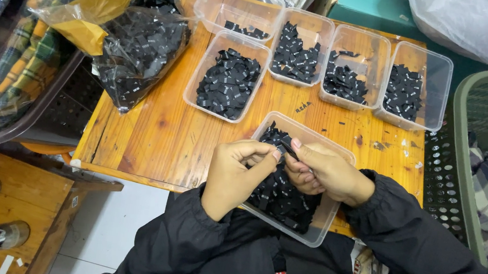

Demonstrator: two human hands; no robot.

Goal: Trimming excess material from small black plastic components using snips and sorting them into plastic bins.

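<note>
1. The left hand [239, 170] and the right hand [320, 170] meet over the near tub [333, 210], a clear plastic tub that sits at the near edge of the wooden table [162, 137] and is heaped with small black labels.
2. Between them the hands hold one black label [287, 147]: the left fingers are pinched together on its left end, and the right thumb and forefinger are pressed together on its right end.
3. The remaining right fingers curl inward beneath the label, just above the heap.
4. Both arms wear black sleeves [415, 233].
5. Farther back stand five more clear tubs [438, 73], each holding black labels; the far-left one is nearly empty.
6. On the far left of the table lies a clear plastic bag [138, 47] stuffed with the same black labels, with a yellow bag against it.
7. To the right stands a green basket [463, 178] with plaid cloth inside.
8. On the left a dark basket [47, 107] holds plaid cloth in plastic.
</note>
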